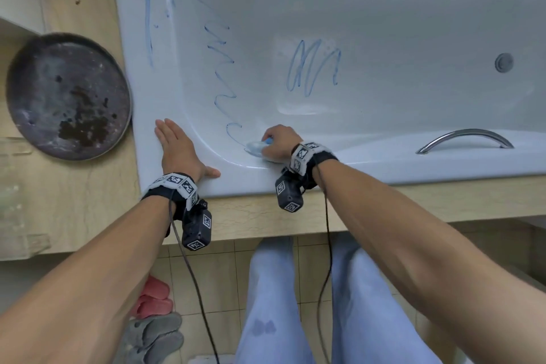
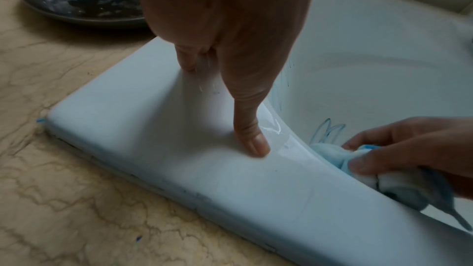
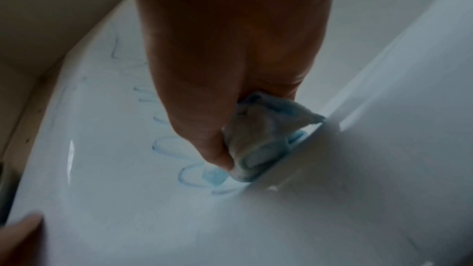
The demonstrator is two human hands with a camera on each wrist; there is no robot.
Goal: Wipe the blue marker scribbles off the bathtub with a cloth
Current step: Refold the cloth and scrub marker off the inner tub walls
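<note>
A white bathtub (image 1: 165, 97) carries blue marker scribbles: a long wavy line (image 1: 217, 47) down the inner left wall, a straight stroke (image 1: 147, 23) on the left rim, and a zigzag (image 1: 313, 68) on the tub floor. My right hand (image 1: 279, 142) grips a bunched white cloth (image 1: 256, 147) stained blue and presses it on the lower end of the wavy line, just inside the near rim. The cloth (image 3: 258, 139) and a blue smear (image 3: 213, 176) show close up in the right wrist view. My left hand (image 1: 177, 148) lies flat on the rim corner, fingers straight, thumb (image 2: 252, 135) spread.
A dirty dark round pan (image 1: 68, 97) sits on the beige counter (image 1: 79, 195) left of the tub. A chrome grab handle (image 1: 465, 140) is on the near rim at right, and a drain fitting (image 1: 503, 62) on the tub wall. Slippers (image 1: 153, 331) lie on the tiled floor below.
</note>
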